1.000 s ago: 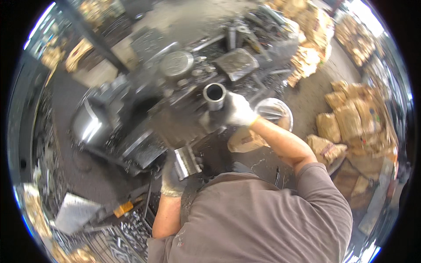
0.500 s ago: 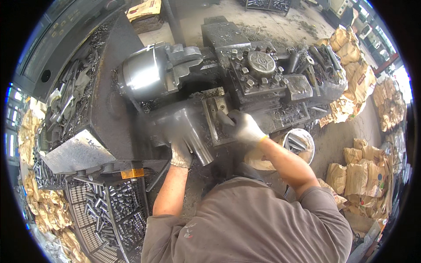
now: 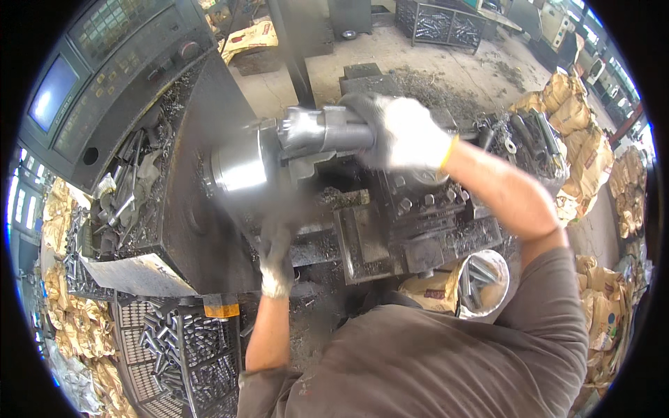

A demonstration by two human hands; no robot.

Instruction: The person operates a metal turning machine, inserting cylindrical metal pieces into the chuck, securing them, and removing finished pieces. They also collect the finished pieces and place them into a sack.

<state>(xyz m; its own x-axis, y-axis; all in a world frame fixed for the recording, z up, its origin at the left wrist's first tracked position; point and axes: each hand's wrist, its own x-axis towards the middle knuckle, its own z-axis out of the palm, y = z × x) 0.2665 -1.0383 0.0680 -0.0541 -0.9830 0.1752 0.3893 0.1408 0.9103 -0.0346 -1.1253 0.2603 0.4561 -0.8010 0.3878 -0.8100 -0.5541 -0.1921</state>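
My right hand, in a white glove with dark fingers, is closed around the outer end of a metal tube. The tube lies level, its other end at the jaws of the lathe chuck; I cannot tell how far in it sits. Below the chuck, in front of the machine, is my left hand, gloved and apart from the tube. Motion smears its fingers. The bolted tool post stands just below my right hand, partly covered by it.
A control panel with a screen stands at left. A crate of short metal pieces is at lower left. Near my right elbow is a white bucket with metal tubes. Paper sacks line the right; a metal bin stands far back.
The tube has moved up from my left hand to the chuck, with my right hand now on it. My right hand has left the slide; my left hand has let go. The view has shifted.
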